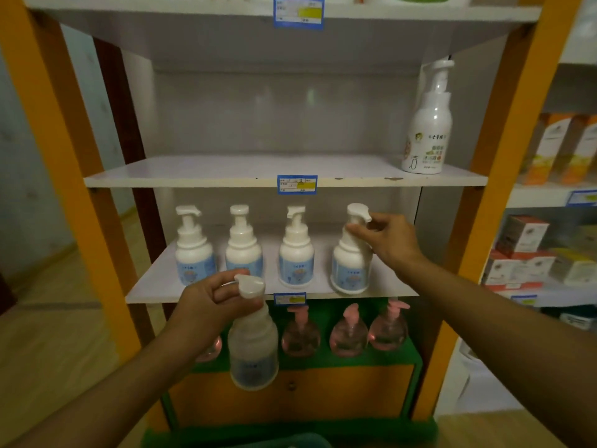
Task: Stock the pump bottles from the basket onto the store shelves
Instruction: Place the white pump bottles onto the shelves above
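Left hand (206, 299) grip around held bottle's (253, 347) neck; right hand (391, 240) pinching shelved bottle's (350, 257) pump.

white shelf (155, 282), four pump bottles (296, 250)

This is a shop. An orange-framed display rack (517, 130) fills the view, its white shelves (226, 171) fronted with blue-and-yellow price tags (297, 184) at twelve o'clock and centre. Identical white pump bottles (296, 250) stand in a row, pink pump bottles (349, 331) below. At three o'clock, another shelf carries boxed goods (546, 147) with similar tags.
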Available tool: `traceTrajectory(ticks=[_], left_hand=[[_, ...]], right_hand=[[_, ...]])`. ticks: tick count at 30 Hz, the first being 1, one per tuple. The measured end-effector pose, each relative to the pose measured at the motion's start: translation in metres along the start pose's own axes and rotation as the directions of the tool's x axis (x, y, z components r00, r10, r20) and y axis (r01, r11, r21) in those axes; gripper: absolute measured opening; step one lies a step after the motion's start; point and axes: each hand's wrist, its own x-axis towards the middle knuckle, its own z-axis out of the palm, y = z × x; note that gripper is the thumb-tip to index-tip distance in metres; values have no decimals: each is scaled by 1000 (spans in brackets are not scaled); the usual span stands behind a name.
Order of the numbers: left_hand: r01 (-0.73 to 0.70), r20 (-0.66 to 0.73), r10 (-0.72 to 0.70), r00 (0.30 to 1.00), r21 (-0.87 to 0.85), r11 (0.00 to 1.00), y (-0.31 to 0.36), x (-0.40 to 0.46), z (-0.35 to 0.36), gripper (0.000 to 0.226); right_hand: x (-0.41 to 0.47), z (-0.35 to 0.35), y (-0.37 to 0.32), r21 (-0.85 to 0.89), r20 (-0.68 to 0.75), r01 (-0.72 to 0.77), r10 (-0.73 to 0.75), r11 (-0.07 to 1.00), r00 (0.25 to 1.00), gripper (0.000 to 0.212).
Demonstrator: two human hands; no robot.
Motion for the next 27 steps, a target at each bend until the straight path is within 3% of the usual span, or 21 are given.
traceTrajectory(ticks=[9,15,27], left_hand=[[-29,16,29,999,-1,1000,-6,-2,-16,44],[-19,22,19,1000,-8,1000,-11,-2,-19,45],[-16,80,14,997,31,999,-5,-6,-15,48]], right_hand=[[32,19,21,-36,-36,-96,94,995,995,56],[43,26,21,6,32,-96,96,995,995,40],[46,19,25,93,66,-134,128,987,990,48]])
